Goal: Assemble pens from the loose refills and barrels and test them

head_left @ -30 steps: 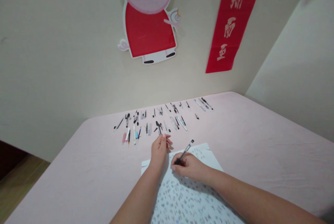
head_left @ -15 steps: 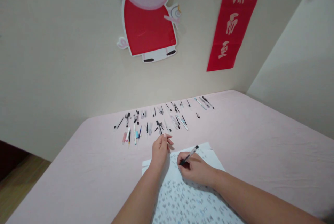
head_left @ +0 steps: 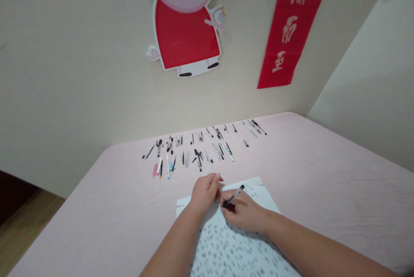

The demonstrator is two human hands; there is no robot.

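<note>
My right hand (head_left: 243, 212) is closed around a black pen (head_left: 233, 196), its tip down on a white sheet of paper (head_left: 226, 247) covered with small handwritten marks. My left hand (head_left: 204, 191) rests at the sheet's top left edge, fingers curled together beside the right hand and close to the pen. What the left fingers hold, if anything, is hidden. Both forearms reach in from the bottom of the view.
A pink cloth (head_left: 323, 182) covers the table. Several pens and pen parts (head_left: 197, 147) lie in rows near the far edge by the wall. A cartoon pig cut-out (head_left: 186, 23) and a red banner (head_left: 291, 27) hang on the wall. Wooden floor (head_left: 19, 221) shows at left.
My left hand has drawn back from the pen rows toward the right hand. My right hand with the pen shifted slightly left; the two hands are now nearly touching.
</note>
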